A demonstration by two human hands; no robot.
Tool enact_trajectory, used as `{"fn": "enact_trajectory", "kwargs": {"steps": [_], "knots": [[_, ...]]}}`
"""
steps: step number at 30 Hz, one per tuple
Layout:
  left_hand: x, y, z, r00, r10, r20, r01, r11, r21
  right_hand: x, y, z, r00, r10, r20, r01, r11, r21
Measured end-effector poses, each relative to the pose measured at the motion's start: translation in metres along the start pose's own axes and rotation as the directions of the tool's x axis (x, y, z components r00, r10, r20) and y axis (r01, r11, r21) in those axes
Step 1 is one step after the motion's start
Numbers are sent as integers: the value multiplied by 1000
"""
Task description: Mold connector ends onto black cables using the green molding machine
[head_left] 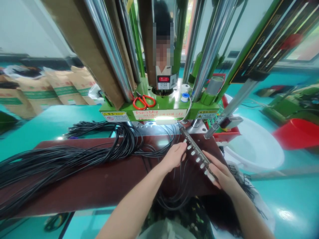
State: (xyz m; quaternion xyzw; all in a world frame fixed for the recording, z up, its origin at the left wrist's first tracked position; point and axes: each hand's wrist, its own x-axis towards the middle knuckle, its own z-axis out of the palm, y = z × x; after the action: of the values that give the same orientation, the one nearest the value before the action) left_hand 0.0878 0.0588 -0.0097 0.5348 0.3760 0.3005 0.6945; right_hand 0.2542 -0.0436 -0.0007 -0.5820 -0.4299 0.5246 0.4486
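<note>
Our right hand [221,174] clasps the metal bar [195,144] over the surface [119,179]; our left hand [176,154] curls its fingers beside it, hold unclear. White connectors [198,159] already line it; bundled cables [124,142] seem left.

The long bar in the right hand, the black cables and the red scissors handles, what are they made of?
The long bar looks like dull metal, from its gray, straight, hard edges. The black cables seem covered in smooth rubber or plastic: they bend in loops and shine a little. The red scissors handles look glossy, probably plastic or plastic-coated.
</note>
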Motion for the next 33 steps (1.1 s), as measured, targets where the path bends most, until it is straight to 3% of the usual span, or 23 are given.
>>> {"fn": "enact_trajectory", "kwargs": {"steps": [4, 13, 21, 33], "knots": [[-3, 5, -4, 994, -58, 96, 55, 998, 34, 1, -2, -2, 1000, -14, 28, 14, 1000, -27], [-7, 18, -11, 948, -136, 287, 188, 969, -160, 2, 2, -7, 999, -2, 38, 2, 1000, 3], [-5, 17, -20, 943, -120, 312, 158, 983, -98, 2, 1, -9, 996, -27, 81, 23, 998, 51], [-6, 16, -17, 953, -80, 294, 110, 990, -88, 1, 0, -8, 996, -9, 93, 8, 1000, 6]]}}
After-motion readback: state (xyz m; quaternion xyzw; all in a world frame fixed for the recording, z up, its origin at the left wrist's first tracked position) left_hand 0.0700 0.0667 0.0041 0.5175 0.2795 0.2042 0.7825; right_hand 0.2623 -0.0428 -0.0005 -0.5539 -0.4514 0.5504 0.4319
